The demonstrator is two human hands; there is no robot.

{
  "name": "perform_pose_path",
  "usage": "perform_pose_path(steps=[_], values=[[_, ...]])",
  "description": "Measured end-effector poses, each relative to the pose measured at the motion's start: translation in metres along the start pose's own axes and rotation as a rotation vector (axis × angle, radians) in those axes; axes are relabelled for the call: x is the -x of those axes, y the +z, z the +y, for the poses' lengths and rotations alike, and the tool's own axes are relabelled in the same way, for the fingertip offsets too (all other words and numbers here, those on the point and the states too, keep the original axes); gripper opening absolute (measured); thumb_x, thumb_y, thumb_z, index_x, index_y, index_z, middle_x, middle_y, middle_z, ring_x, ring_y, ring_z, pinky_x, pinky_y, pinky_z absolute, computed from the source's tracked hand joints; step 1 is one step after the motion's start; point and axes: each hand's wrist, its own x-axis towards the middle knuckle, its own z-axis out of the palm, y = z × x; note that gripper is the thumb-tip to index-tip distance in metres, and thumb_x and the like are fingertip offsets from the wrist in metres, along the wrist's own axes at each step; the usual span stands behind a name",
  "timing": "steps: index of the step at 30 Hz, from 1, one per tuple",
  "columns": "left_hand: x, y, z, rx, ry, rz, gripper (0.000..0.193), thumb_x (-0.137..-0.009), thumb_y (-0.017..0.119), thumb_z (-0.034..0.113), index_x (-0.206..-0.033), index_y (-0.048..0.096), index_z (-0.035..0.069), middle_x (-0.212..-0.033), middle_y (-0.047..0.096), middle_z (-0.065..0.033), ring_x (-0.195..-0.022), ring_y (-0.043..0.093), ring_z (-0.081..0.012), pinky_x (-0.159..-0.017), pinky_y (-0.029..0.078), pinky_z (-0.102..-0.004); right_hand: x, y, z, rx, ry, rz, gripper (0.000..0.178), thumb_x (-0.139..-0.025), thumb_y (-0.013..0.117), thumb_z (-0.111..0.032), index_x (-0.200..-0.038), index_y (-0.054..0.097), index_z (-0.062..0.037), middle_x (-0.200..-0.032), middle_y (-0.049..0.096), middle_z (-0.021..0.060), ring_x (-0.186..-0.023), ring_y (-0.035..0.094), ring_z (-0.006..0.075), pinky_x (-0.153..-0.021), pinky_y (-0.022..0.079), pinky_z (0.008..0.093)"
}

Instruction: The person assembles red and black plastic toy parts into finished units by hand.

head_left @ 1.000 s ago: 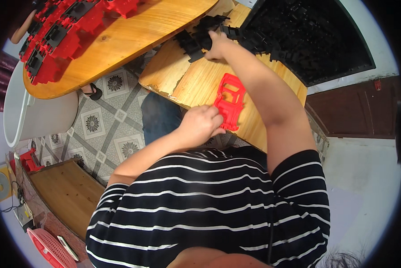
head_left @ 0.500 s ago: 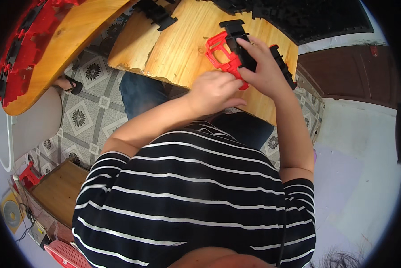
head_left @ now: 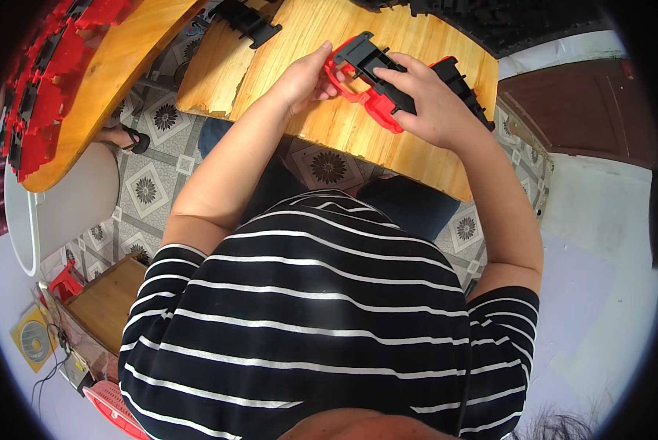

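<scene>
On the wooden table, a red plastic frame carries a black plastic part along its top. My left hand grips the far left end of the red frame, thumb up along its edge and fingers curled beneath. My right hand lies over the black part, fingers across it and thumb near its lower end. That hand hides some of both pieces. Just right of it rests another black plastic piece, apart from the frame.
A similar black piece lies at the table's far left. Many black parts are massed at the far right. Red and black parts line a second wooden table at left, above a pale bin. A person's sandalled foot shows beyond.
My left hand has gone from the frame's near end to its far left end. The frame and black part have shifted slightly left and turned, with my right hand still on them.
</scene>
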Motion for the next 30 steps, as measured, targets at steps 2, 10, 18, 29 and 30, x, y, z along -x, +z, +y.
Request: perform_pose_path(steps=[2, 10, 18, 29, 30], values=[[0.002, 0.002, -0.003, 0.048, -0.002, 0.054, 0.057, -0.105, 0.029, 0.051, -0.091, 0.063, 0.007, -0.078, 0.062, -0.0009, -0.063, 0.055, -0.0089, -0.062, 0.047, -0.0234, -0.001, -0.004, -0.001, -0.152, -0.037, 0.018, 0.062, -0.078, 0.062, -0.005, -0.138, 0.053, -0.0113, -0.149, 0.038, 0.0166, -0.137, 0.039, 0.0343, -0.110, 0.037, 0.0408], [0.001, 0.009, -0.008, -0.001, 0.040, 0.097, 0.064, -0.104, 0.026, 0.057, -0.092, 0.060, 0.005, -0.079, 0.061, -0.0026, -0.064, 0.055, -0.0111, -0.063, 0.049, -0.0257, -0.009, 0.014, 0.010, -0.070, -0.014, -0.049, 0.062, -0.076, 0.067, -0.008, -0.136, 0.055, -0.0134, -0.150, 0.039, 0.0144, -0.135, 0.042, 0.0329, -0.108, 0.040, 0.0412], [0.002, -0.001, 0.004, 0.018, 0.009, 0.002, 0.061, -0.103, 0.031, 0.058, -0.096, 0.062, 0.005, -0.081, 0.063, -0.0009, -0.062, 0.054, -0.0096, -0.059, 0.046, -0.0228, -0.010, 0.011, 0.004, -0.072, 0.017, -0.108, 0.064, -0.078, 0.064, -0.006, -0.140, 0.053, -0.0127, -0.153, 0.034, 0.0159, -0.138, 0.038, 0.0335, -0.111, 0.037, 0.0397], [0.027, 0.007, 0.015, -0.466, -0.071, 0.041, 0.051, -0.101, 0.047, 0.046, -0.113, 0.066, 0.001, -0.084, 0.069, -0.0066, -0.060, 0.059, -0.0129, -0.056, 0.048, -0.0253, 0.033, 0.087, 0.018, -0.655, 0.337, 0.664, 0.056, -0.091, 0.065, -0.027, -0.138, 0.050, -0.0010, -0.152, 0.034, 0.0230, -0.142, 0.034, 0.0287, -0.112, 0.030, 0.0366], [0.034, 0.008, 0.006, -0.489, 0.045, 0.124, 0.052, -0.101, 0.048, 0.046, -0.117, 0.064, -0.001, -0.090, 0.070, -0.0091, -0.073, 0.062, -0.0162, -0.068, 0.049, -0.0270, 0.034, 0.098, 0.016, -0.595, 0.411, 0.633, 0.055, -0.097, 0.060, -0.026, -0.137, 0.046, 0.0075, -0.152, 0.033, 0.0244, -0.135, 0.041, 0.0252, -0.110, 0.034, 0.0346]])
